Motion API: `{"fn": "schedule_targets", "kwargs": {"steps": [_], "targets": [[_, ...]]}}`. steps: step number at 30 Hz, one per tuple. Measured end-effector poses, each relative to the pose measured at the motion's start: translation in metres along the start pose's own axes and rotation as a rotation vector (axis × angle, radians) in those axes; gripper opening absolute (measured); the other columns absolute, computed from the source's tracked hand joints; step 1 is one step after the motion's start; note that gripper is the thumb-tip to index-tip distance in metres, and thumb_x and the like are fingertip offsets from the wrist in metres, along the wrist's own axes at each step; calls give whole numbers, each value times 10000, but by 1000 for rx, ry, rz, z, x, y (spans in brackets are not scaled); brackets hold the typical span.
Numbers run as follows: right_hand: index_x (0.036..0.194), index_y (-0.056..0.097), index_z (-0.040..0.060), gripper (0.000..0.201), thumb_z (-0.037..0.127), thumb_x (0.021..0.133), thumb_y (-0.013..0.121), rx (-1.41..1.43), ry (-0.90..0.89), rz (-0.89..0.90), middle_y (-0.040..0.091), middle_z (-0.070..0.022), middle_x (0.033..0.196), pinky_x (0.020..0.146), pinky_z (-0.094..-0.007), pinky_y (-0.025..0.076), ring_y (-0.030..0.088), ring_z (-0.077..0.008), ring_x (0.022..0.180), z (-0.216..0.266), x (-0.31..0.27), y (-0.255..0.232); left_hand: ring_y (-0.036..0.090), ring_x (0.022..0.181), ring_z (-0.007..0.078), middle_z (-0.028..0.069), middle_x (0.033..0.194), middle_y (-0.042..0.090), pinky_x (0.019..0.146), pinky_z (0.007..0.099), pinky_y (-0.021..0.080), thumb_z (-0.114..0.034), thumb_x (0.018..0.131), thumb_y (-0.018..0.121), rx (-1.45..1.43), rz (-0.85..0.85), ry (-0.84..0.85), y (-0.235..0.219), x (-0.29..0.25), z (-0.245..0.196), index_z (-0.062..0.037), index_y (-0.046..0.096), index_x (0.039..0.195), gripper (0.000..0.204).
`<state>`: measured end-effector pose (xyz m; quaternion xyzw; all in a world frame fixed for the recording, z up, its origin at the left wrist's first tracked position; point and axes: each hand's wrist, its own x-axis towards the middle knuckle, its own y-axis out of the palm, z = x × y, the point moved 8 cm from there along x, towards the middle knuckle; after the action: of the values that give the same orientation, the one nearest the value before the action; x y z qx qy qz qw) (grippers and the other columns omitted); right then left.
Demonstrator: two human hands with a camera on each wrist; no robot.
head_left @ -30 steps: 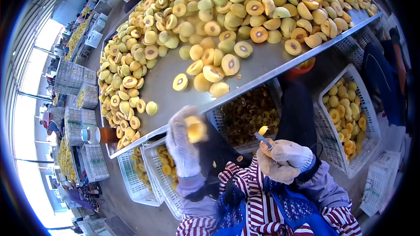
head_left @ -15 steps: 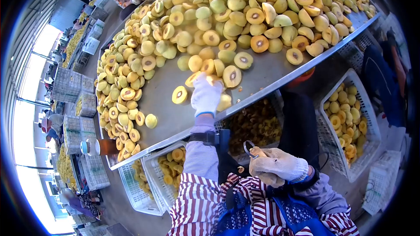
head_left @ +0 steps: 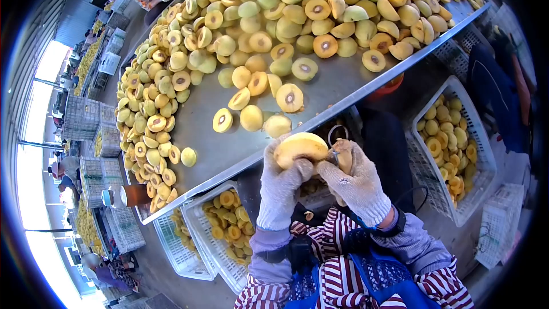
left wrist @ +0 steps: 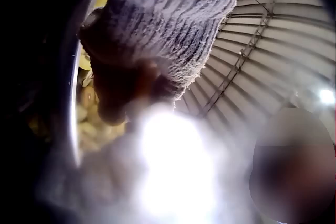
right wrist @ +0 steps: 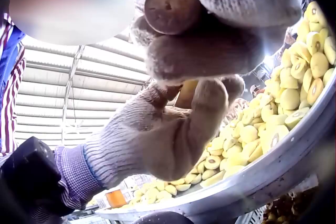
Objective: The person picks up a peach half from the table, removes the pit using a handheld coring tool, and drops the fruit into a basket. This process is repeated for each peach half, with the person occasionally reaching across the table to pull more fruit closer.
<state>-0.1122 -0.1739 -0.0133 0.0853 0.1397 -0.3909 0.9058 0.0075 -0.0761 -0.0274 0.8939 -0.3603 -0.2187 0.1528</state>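
In front of the chest, my gloved left hand holds a yellow peach half, thumb against its near side. My gloved right hand is right beside it, fingers wrapped around a pitting tool whose round handle end shows in the right wrist view. The tool's curved metal loop stands up near the fruit in the head view. Both hands meet just off the edge of the metal table. Glare and blur hide most of the left wrist view.
Halved peaches with pits cover much of the table. Below are a white crate of pit scraps, partly hidden by the hands, a crate of peach halves at left and another crate at right. A jar stands at the left corner.
My left hand reached onto the table among the peach halves, then came back with one to meet my right hand. My right hand has risen slightly with the tool.
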Motion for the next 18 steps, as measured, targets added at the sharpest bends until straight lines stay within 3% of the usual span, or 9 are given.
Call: {"fn": "schedule_targets", "kwargs": {"steps": [2,4,9,13,14,17,18], "targets": [[1106,611,68,349,252,844,751,-83,-65,-58,701,-105,877,689,-321,545,703,-229,762,-2,-2,-7,614,1088,189,117,1243,596,918,325,537,-66,845,744,344,-67,-28,0,-11,-5,-33,413,1403,650],[1088,605,65,318,230,849,733,-158,-153,-89,695,-153,867,692,-346,552,712,-300,780,2,-5,-9,608,1100,183,115,1251,596,935,318,528,-37,856,713,369,-65,12,8,-19,-10,-28,428,1401,615],[1080,603,57,301,220,856,722,-231,-229,-33,684,-154,803,671,-354,550,711,-303,742,9,-15,-5,587,1179,197,125,1332,579,994,311,488,-35,856,721,274,-63,143,13,-36,-19,-45,462,1398,601],[1069,601,44,289,217,869,716,-219,-223,56,680,-161,794,647,-353,549,714,-293,726,6,-23,3,570,1214,212,134,1394,538,1009,329,480,-26,860,713,770,-77,361,23,-44,-28,-15,459,1381,580],[1070,600,44,280,222,885,710,-165,-242,54,684,-146,786,632,-338,545,717,-245,711,11,-24,3,595,1152,219,147,1323,570,980,319,497,-55,884,674,863,-96,393,26,-46,-32,-9,476,1336,495],[1071,603,50,283,255,902,701,-109,11,232,692,-120,784,628,-319,541,715,-196,700,9,-33,9,591,1167,229,166,1326,568,986,327,495,-109,880,706,310,-120,226,15,-38,-20,-24,472,1329,514],[1084,609,50,304,284,909,693,-161,80,292,697,-104,780,633,-305,542,717,-175,697,9,-36,10,607,1149,277,161,1298,571,998,388,496,-173,908,701,75,-102,141,18,-38,-21,-25,457,1307,492]]}}
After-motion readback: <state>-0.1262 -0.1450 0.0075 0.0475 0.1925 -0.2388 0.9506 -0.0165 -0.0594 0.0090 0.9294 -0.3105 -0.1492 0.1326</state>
